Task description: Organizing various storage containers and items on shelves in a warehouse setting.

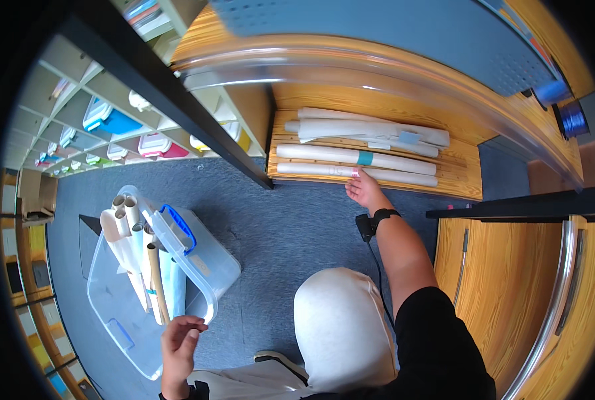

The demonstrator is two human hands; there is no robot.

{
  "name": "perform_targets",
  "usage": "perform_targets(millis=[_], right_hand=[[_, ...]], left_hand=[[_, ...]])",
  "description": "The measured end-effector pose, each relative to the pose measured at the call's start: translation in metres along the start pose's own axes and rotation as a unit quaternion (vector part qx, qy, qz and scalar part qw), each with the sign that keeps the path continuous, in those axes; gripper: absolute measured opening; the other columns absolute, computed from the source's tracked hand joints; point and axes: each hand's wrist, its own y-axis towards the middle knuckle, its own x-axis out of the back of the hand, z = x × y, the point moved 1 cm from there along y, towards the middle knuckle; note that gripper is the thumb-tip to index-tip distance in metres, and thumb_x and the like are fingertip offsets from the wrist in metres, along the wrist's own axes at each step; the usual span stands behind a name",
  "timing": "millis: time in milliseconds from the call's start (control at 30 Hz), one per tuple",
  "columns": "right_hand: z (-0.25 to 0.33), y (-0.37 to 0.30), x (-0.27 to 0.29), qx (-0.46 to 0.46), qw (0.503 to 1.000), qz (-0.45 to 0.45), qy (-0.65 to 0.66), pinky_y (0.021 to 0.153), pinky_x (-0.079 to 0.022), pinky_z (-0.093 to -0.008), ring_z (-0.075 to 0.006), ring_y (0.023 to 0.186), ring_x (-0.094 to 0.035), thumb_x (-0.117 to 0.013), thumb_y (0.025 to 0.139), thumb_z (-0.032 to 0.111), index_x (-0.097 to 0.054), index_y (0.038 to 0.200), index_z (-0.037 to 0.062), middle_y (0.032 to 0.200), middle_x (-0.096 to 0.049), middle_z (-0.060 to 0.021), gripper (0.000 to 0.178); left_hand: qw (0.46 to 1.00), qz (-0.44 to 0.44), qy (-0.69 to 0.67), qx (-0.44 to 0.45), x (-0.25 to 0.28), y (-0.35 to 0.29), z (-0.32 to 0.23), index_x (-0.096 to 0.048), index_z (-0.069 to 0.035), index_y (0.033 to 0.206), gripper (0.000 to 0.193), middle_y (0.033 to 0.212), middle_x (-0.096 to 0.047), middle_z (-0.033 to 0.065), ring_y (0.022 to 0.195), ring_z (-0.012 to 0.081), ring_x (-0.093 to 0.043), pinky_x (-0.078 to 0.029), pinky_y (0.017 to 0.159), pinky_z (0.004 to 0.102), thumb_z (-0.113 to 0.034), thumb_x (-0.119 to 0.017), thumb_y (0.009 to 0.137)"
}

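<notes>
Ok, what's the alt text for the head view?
A person's bare right hand extends to the nearest of several long white rolls on a low wooden shelf; contact is unclear. The open left hand is near a blue-handled clear plastic bin and a cluster of pale and brown tubes.

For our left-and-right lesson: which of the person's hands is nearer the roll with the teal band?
Right: the right hand is by the front roll, next to the teal-banded roll; the left hand is farther off, by the clear bin.
</notes>
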Motion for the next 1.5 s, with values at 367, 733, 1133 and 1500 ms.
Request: perform_targets(millis=[367,733,1133,1500], right_hand=[[0.011,-0.055,0.014,0.151,0.904,0.043,-0.398,0.071,-0.054,-0.0353,-0.0186,0.081,-0.063,-0.059,0.094,0.033,-0.057,0.118,0.0064,0.095,-0.063,-0.0082,0.036],[-0.056,-0.340,-0.268,0.173,0.387,0.526,-0.737,0.072,-0.051,-0.0314,-0.0160,0.081,-0.063,-0.071,0.086,0.016,-0.062,0.105,-0.0003,0.089,-0.066,-0.0065,0.026],[-0.212,-0.277,-0.330,0.433,-0.056,0.288,-0.852,0.094,-0.044,-0.0450,-0.0283,0.112,-0.061,-0.086,0.066,0.035,-0.057,0.122,0.0033,0.115,-0.064,-0.0130,0.070],[-0.168,-0.303,-0.399,0.449,0.298,0.269,-0.799,0.087,-0.051,-0.0454,-0.0382,0.104,-0.064,-0.073,0.081,0.043,-0.062,0.113,-0.0003,0.109,-0.068,-0.0194,0.055]], left_hand=[[0.958,-0.177,0.226,-0.013,0.016,-0.052,0.035,-0.063,0.002,0.108,0.024,0.103,-0.068,0.0136,0.097,0.0242,-0.065,-0.051,0.083,0.0339,-0.010,-0.068,0.088],[0.984,0.067,-0.165,-0.030,-0.029,-0.005,0.079,-0.061,-0.001,0.115,0.027,0.109,-0.066,0.0085,0.097,0.0161,-0.063,-0.050,0.088,0.0309,-0.022,-0.062,0.097],[0.850,-0.172,-0.497,-0.036,0.029,0.028,0.104,-0.058,-0.008,0.099,0.016,0.099,-0.065,0.0064,0.088,0.0152,-0.063,-0.051,0.079,0.0293,-0.023,-0.057,0.096],[0.835,-0.173,-0.520,-0.053,0.028,0.047,0.110,-0.059,-0.007,0.100,0.012,0.098,-0.065,0.0064,0.086,0.0153,-0.064,-0.052,0.079,0.0286,-0.019,-0.055,0.097]])
